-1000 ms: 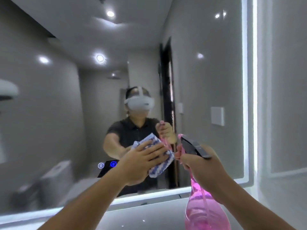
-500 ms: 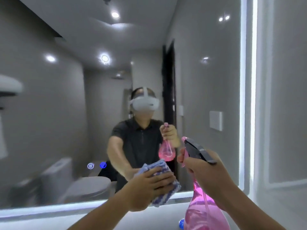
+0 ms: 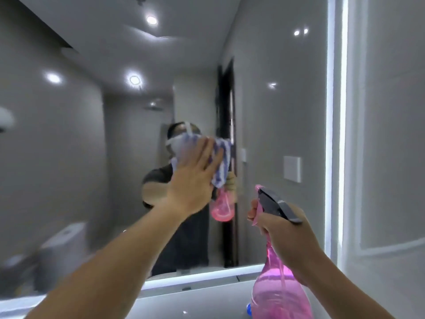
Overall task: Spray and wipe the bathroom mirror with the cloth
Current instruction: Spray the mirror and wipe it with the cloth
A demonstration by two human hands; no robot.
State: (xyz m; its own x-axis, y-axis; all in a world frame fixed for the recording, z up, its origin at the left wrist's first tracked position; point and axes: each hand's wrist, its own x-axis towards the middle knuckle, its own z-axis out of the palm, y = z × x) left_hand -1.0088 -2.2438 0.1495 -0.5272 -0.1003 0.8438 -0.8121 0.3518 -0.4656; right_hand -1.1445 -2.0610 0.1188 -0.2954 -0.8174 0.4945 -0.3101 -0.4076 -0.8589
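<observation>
The large bathroom mirror [image 3: 276,116] fills most of the view, lit by a bright strip along its right and bottom edges. My left hand [image 3: 193,180] presses a blue-and-white striped cloth [image 3: 220,164] flat against the glass near the middle, fingers spread over it. My right hand [image 3: 282,236] grips the neck of a pink spray bottle [image 3: 278,293] with a dark trigger head, held low at the right, a little off the mirror and pointing toward it. The cloth is blurred by motion.
A grey panelled wall [image 3: 391,157] stands right of the mirror. A pale counter [image 3: 195,305] lies under the mirror's lower edge. The mirror reflects a person, a toilet at the lower left and ceiling spotlights.
My left hand has swept the cloth from the mirror's lower edge up to mid-height on the glass. The right hand with the spray bottle has stayed about where it was.
</observation>
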